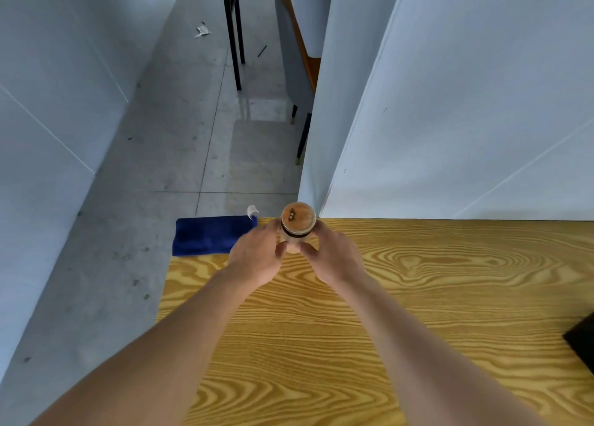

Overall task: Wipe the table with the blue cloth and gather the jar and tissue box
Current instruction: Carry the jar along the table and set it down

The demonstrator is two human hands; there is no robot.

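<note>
Jar [297, 229] grasped between 2 hands near table [418, 297] corner.
Left hand [257, 258] and right hand [331, 258] curled around glass sides; blue cloth [205, 236] just left of grip.

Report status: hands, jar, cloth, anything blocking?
Left hand and right hand both grip the jar, upright at the table's far edge. Blue cloth lies at the far left corner, untouched. Tissue box not in view. Nothing blocking.

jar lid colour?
Light brown wood, with a small dark mark on top. The jar lid shows best in the head view.
</note>
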